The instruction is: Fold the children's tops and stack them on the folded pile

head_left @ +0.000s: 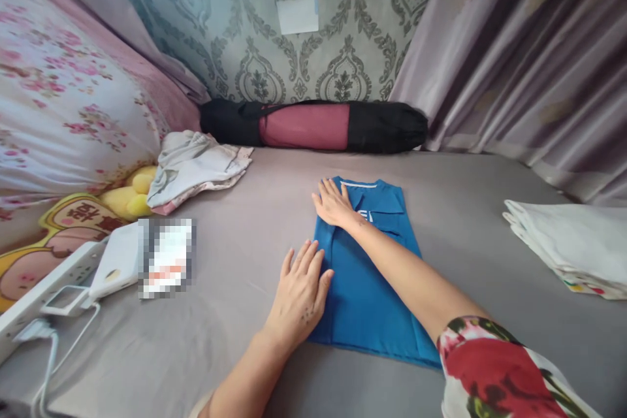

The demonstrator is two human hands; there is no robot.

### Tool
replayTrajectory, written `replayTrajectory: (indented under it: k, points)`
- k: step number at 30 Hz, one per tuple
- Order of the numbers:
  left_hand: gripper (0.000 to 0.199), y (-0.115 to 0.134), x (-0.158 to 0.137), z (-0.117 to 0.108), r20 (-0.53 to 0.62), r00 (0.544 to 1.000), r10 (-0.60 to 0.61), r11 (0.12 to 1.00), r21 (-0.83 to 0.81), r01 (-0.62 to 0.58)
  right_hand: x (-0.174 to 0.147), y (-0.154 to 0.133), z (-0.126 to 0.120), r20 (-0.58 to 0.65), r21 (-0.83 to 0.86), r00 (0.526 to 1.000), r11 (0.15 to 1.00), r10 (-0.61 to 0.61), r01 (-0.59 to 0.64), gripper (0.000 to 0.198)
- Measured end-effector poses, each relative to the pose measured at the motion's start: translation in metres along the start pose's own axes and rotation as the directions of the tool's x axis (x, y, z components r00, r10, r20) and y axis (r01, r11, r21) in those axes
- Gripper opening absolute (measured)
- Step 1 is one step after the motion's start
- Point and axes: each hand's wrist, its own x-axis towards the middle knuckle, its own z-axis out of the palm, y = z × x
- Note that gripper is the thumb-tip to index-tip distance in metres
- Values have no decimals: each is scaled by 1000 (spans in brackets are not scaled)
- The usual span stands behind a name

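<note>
A blue T-shirt lies flat on the grey sheet, its sides folded inward and its collar at the far end. White lettering shows in part on its chest. My right hand rests flat with fingers spread on the shirt's upper left part, near the collar. Lower down, my left hand lies at the shirt's left edge, fingers stretched out and thumb over the fabric. Neither hand grips anything. My right forearm crosses over the shirt and hides part of its right side.
A black and pink long bag lies along the wall. Folded white cloth is at the right, rumpled clothes at the left. Nearer on the left are a power strip with cables, a white device, a blurred-out item and a yellow plush.
</note>
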Motion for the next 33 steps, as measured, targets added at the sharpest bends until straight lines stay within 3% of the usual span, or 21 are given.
replayTrajectory:
  k: [3, 7, 16, 23, 26, 29, 31, 33]
  points:
    - [49, -1, -2, 8, -22, 998, 51, 999, 20, -50, -18, -4, 6, -4, -27, 999, 999, -36, 36, 63]
    - [57, 1, -6, 19, 44, 994, 97, 994, 38, -99, -26, -3, 17, -3, -22, 999, 999, -36, 36, 64]
    - [55, 1, -4, 12, 83, 993, 81, 996, 16, -83, -26, -2, 20, -21, 15, 999, 999, -42, 42, 64]
    - [44, -1, -2, 8, 1, 999, 51, 994, -102, -50, -18, 11, 2, 45, 151, 996, 986, -71, 63, 56]
    - [38, -10, 0, 6, -87, 996, -36, 970, -242, 14, -15, 32, -17, -32, 155, 998, 987, -47, 51, 45]
    - [35, -19, 4, 3, -130, 967, -220, 886, -441, 143, -15, 56, -32, -119, 101, 988, 991, 102, -90, 42]
    - [35, -23, 7, 0, -89, 914, -395, 766, -582, 274, -16, 69, -36, -166, 50, 955, 969, 245, -240, 38]
    - [35, -25, 10, -5, -28, 835, -549, 590, -720, 364, -16, 79, -36, -167, 2, 928, 941, 334, -338, 35]
